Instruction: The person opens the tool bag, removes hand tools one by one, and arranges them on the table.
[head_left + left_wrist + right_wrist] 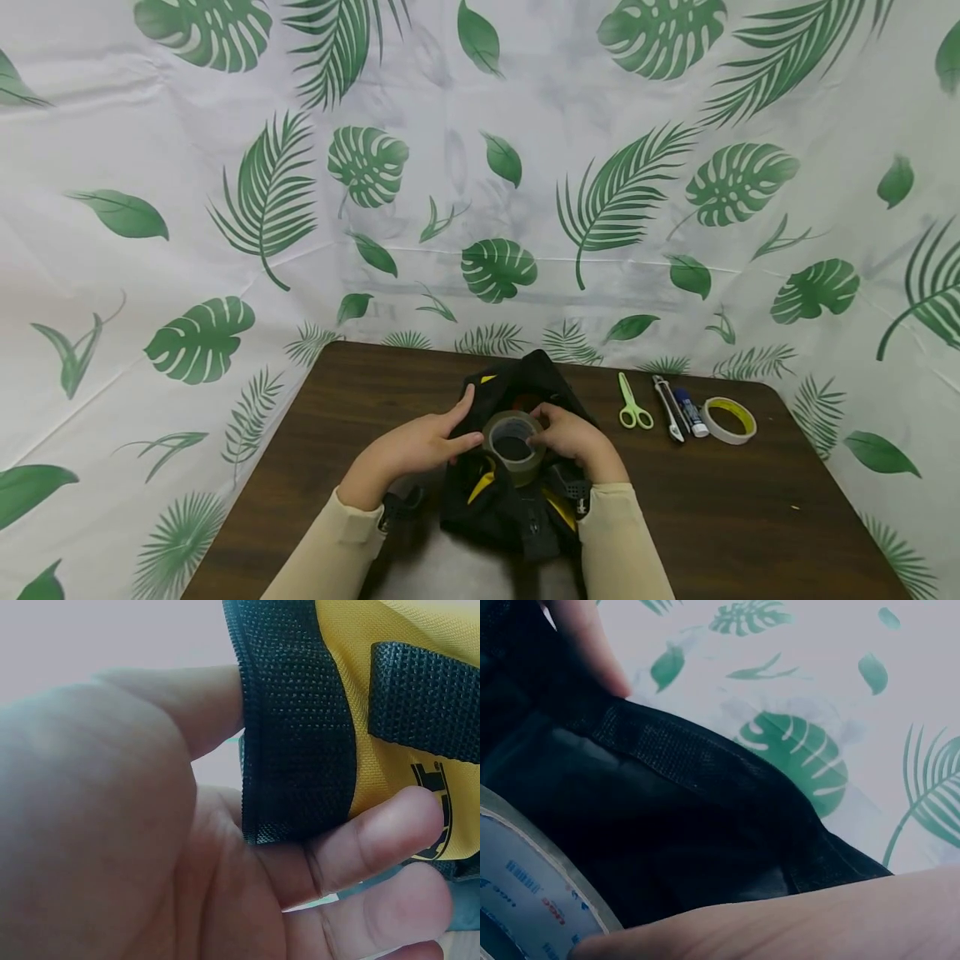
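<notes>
A black and yellow tool bag (487, 512) stands at the front of the table, its mouth gaping upward. My left hand (420, 446) holds the bag's left rim; in the left wrist view the black webbing edge (296, 727) lies between thumb and fingers, with the fingers against the yellow fabric (375, 780). Over the bag's opening, my right hand (573, 437) pinches the right side of a wide roll of packing tape (522, 475). In the right wrist view the printed inner core of the roll (536, 889) shows beside the dark bag lining. The bag's bottom is hidden.
To the right on the dark wooden table (360, 392) lie green-handled scissors (636, 415), a utility knife (667, 408), a blue and white glue stick (690, 412) and a narrower tape roll (716, 429). A leaf-print cloth (450, 192) hangs behind.
</notes>
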The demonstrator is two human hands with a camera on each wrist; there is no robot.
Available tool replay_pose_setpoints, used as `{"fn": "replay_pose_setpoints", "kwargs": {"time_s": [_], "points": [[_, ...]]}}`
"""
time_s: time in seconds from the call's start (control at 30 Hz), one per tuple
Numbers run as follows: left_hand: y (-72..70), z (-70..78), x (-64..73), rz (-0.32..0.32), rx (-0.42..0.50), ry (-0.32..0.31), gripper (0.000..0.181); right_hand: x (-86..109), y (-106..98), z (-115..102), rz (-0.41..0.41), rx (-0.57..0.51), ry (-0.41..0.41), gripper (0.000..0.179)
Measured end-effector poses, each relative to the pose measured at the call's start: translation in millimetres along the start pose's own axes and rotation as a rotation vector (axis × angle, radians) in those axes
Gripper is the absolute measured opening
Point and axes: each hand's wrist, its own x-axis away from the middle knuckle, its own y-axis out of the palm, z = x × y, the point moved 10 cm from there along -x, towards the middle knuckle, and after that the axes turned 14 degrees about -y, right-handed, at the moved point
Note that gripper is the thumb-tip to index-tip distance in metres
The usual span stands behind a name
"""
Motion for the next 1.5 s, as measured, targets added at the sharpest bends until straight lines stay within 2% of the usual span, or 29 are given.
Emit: {"fn": "replay_pose_setpoints", "kwargs": {"time_s": [0.2, 0.53, 0.63, 0.77, 0.87, 0.97, 1.1, 1.23, 1.3, 1.4, 1.5], "points": [[0.0, -1.3, -0.6, -0.005, -0.002, -0.007, 0.091, 1.4, 0.0, -7.9, 0.016, -0.019, -0.041, 0.013], [-1.5, -0.7, 0.5, -0.003, -0.007, 0.002, 0.09, -1.1, -3.9, -6.7, 0.033, 0.097, -0.016, 0.016], [-1.8, -0.5, 2.0, -0.004, -0.005, 0.005, 0.09, -3.0, -3.2, -5.3, 0.042, 0.103, -0.012, 0.016], [-2.0, -0.6, 3.1, -0.005, 0.001, 0.002, 0.089, -4.8, -4.1, -7.4, 0.065, 0.085, -0.033, 0.027], [-2.2, -0.6, 4.0, -0.006, 0.003, 0.0, 0.089, -3.7, -8.4, -8.5, 0.107, 0.048, -0.04, 0.024], [-2.6, 0.1, 5.3, -0.006, 0.006, 0.004, 0.088, -2.6, -11.5, -8.2, 0.148, -0.049, -0.049, 0.015], [-2.9, 0.6, 5.2, -0.007, 0.011, 0.008, 0.088, -2.4, -9.3, -8.0, 0.133, -0.131, -0.061, 0.011], [-3.4, -1.0, 3.5, -0.008, 0.018, 0.01, 0.09, -3.6, -3.7, -12.1, 0.073, -0.101, -0.085, 0.021], [-3.6, -1.0, 3.7, -0.008, 0.024, 0.014, 0.092, -4.1, -3.3, -14.9, 0.073, -0.096, -0.099, 0.027], [-3.9, -0.5, 4.3, -0.007, 0.034, 0.021, 0.093, -3.1, -7.0, -24.6, 0.108, -0.108, -0.147, 0.026], [-3.3, 0.7, 5.0, -0.006, 0.044, 0.029, 0.093, 2.2, -18.2, -42.1, 0.181, -0.083, -0.22, 0.024]]}}
